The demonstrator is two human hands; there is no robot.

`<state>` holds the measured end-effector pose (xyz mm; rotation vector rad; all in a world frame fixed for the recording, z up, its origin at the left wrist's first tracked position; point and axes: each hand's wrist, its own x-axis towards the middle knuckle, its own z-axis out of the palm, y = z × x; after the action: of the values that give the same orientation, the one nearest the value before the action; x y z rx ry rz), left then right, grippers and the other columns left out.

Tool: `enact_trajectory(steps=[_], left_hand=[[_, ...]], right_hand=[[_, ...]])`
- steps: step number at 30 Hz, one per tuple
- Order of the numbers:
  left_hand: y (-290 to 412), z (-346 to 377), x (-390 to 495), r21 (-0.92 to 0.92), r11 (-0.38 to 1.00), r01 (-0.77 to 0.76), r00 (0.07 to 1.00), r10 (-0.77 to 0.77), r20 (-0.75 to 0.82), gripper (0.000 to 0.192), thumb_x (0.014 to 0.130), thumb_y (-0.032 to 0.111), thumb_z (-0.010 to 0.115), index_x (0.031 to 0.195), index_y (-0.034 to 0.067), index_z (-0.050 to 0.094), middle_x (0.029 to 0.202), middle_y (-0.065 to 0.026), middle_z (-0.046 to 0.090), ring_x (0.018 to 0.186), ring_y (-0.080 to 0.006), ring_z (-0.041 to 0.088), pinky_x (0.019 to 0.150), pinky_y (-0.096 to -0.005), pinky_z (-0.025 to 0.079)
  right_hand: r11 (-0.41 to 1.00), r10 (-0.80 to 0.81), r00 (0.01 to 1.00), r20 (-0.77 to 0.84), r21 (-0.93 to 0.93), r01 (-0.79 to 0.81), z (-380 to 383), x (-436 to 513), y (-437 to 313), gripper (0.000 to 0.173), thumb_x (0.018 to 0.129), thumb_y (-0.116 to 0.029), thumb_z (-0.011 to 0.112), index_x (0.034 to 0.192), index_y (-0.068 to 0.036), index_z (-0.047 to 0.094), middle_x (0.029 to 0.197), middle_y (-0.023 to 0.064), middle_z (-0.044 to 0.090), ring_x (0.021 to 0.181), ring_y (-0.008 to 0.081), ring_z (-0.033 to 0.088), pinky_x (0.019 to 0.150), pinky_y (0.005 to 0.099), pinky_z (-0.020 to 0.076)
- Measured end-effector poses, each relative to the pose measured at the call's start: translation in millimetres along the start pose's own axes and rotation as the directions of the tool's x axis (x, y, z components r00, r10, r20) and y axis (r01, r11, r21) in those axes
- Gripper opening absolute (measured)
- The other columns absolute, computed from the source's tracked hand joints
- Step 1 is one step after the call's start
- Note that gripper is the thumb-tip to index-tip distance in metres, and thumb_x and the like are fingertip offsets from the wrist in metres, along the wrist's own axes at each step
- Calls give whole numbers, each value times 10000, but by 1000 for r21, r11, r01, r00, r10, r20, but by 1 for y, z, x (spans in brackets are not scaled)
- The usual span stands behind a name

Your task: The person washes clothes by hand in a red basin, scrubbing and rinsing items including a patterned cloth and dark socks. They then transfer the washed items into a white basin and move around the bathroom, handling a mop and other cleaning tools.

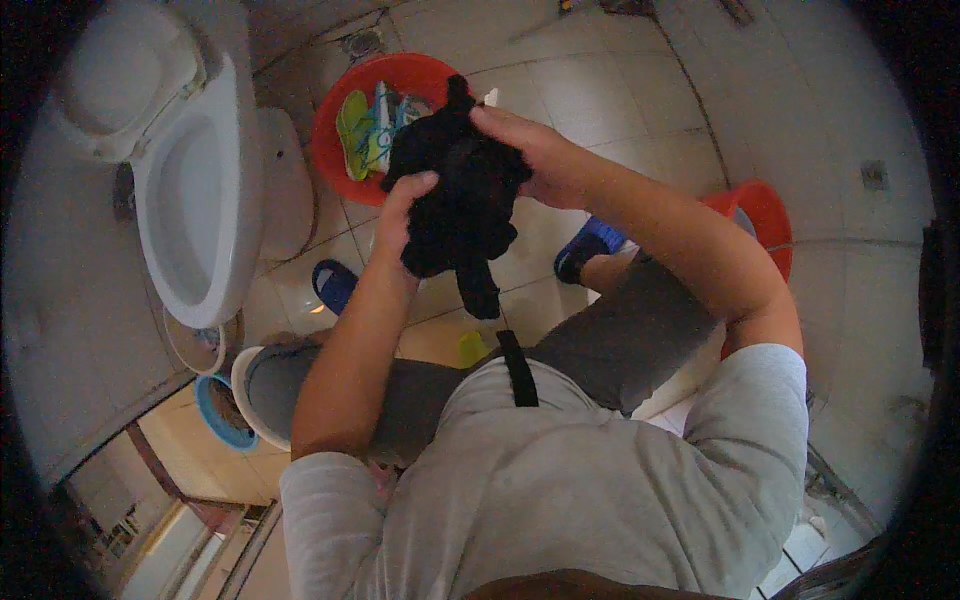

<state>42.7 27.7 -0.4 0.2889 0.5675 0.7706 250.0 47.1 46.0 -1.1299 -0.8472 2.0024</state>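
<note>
A bunched black cloth item [469, 195] is held up between my two hands, above the tiled floor. My left hand [399, 225] grips its left side, with the thumb lying on top. On the upper right side, my right hand [525, 154] holds it, thumb near the top edge and most fingers hidden. A narrow flap of the black material hangs towards me. Behind and partly covered by it stands a red plastic basin [330, 150]. Inside the basin are a lime-green shoe-shaped piece [351, 135] and a patterned sports shoe [382, 127].
A white ceramic fixture [244, 225] with an oval bowl stands at left. Blue slippers [334, 285] [581, 251] are on the floor. Another red container [776, 225] is right of my arm. A blue basin [206, 397] and a yellow-green object [472, 349] are lower down.
</note>
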Motion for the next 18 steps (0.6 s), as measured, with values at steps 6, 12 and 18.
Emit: enact_trajectory(steps=[6,12,18], left_hand=[[-26,27,60,433,898,75,969,37,-246,480,869,296,706,1238,-7,655,1068,-155,725,935,-290,725,829,-431,589],[-109,-4,124,792,597,-129,889,424,-174,377,903,329,689,1007,-32,718,952,-91,715,772,-245,671,730,-389,529],[-147,-44,153,933,351,78,889,400,-224,473,834,370,702,872,-101,709,801,-174,727,783,-259,690,760,-435,528]], right_hand=[[895,-366,900,-236,-355,271,-19,6,19,385,895,-394,773,1019,-30,751,937,84,764,882,217,728,832,382,565],[955,-295,544,-786,-268,132,-65,33,95,401,850,-341,699,896,55,733,893,236,751,873,361,738,812,462,552],[990,-141,408,-902,-128,58,-103,47,149,354,897,-264,615,883,82,690,837,135,693,735,238,623,701,409,502]])
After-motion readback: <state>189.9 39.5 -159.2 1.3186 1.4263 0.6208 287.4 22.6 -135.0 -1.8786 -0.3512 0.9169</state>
